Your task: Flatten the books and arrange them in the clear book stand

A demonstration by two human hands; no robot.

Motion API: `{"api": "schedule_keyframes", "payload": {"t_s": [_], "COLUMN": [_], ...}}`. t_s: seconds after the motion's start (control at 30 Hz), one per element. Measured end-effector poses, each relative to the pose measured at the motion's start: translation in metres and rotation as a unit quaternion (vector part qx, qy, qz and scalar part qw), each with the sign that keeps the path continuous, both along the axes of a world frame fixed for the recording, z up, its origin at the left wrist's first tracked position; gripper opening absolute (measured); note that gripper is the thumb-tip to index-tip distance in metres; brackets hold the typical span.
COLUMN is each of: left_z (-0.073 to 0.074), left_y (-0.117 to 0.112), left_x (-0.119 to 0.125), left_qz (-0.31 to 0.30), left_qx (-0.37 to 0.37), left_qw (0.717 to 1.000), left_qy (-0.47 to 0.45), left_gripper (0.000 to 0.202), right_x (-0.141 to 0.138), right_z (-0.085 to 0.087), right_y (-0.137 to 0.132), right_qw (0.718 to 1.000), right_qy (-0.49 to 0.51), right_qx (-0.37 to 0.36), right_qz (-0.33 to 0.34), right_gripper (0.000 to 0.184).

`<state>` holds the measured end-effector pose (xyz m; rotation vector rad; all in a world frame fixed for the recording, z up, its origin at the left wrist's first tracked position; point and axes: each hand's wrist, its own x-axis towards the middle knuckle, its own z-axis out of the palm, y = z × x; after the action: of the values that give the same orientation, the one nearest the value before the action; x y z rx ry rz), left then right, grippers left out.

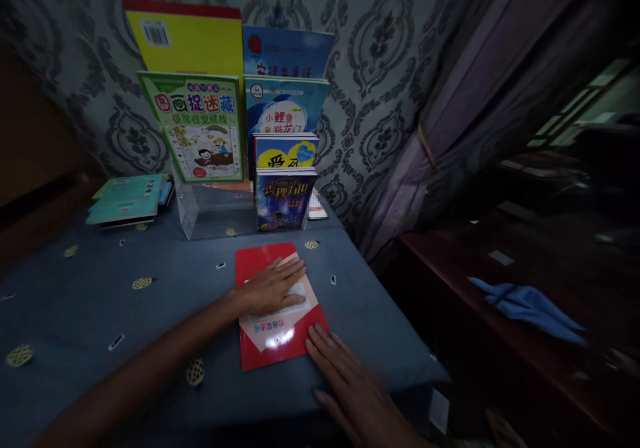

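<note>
Red book (pixel 280 331) beneath my left hand (pixel 273 288)

On the stand (pixel 215 225), the green book (pixel 200 128) reads 图画捉迷藏, the blue book (pixel 285 108) 小鲤鱼跳龙门. The red book lies on the table (pixel 175 301). My left hand rests palm down upon it, fingers extended, grasping nothing. My right hand (pixel 350 378), also unclenched, touches its near right edge.

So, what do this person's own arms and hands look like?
The left hand and right hand are bare and slender-fingered, with no gloves, rings or bracelets visible. The left forearm is bare too, with no sleeve or watch in view.
</note>
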<state>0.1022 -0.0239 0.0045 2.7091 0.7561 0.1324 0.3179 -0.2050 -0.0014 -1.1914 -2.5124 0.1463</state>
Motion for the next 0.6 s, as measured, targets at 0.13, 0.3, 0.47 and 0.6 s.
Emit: {"api": "schedule_keyframes", "payload": {"t_s": [0.13,0.3,0.47,0.6], "left_z": [0.005,0.006,-0.008,-0.015], "left_y": [0.018,0.046,0.030,0.009], "left_x": [-0.018,-0.048,-0.064,-0.071], "left_qz": [0.039,0.139,0.257,0.288], "left_qx": [-0.010,0.018,0.062,0.078], "left_qw": [0.999,0.990,0.964,0.954], "left_qy": [0.019,0.029,0.013,0.025], "left_gripper": [0.072,0.072,0.069,0.069], "right_x": [-0.002,-0.001,0.002,-0.016], "right_z": [0.006,0.001,0.011,0.033], "right_y": [0.000,0.000,0.006,0.032], "right_qw": [1.000,1.000,1.000,0.996], "right_qy": [0.012,-0.003,-0.027,-0.043], "right_qx": [-0.010,-0.004,-0.012,-0.075], "right_qz": [-0.004,0.001,0.002,0.033], "right_gripper": [0.080,0.076,0.060,0.041]}}
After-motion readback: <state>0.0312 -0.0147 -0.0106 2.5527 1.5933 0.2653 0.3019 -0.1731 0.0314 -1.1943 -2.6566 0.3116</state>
